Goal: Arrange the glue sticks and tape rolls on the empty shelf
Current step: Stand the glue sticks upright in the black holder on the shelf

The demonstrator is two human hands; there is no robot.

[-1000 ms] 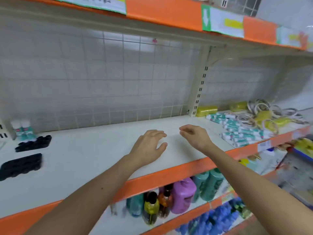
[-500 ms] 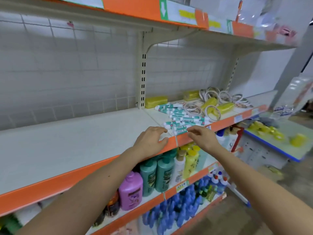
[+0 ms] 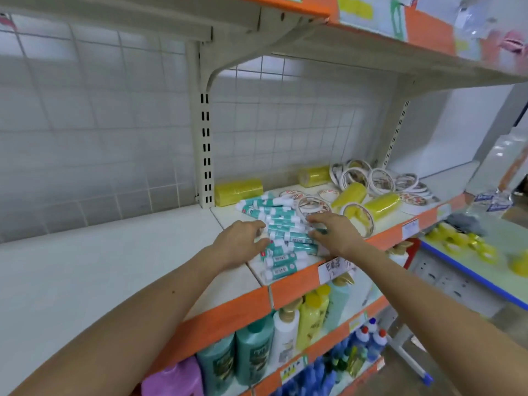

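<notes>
Near the front edge of the stocked shelf point(image 3: 297, 284), my left hand point(image 3: 240, 241) and right hand point(image 3: 334, 232) bracket the heap of glue sticks point(image 3: 281, 232). My fingers point(image 3: 315, 218) are bent and spread onto it; whether they clamp any stick I cannot tell. Tape rolls point(image 3: 371, 178) lie toward the back. I should squeeze from both sides, scoop low, and carry level to the bare shelf point(image 3: 100, 267) on my left.

Matt cream painted-metal shelf point(image 3: 120, 261), glossy teal-and-white plastic glue sticks point(image 3: 281, 221), shiny yellow film-wrapped tape rolls point(image 3: 238, 188), smooth plastic bottles point(image 3: 254, 355)
</notes>
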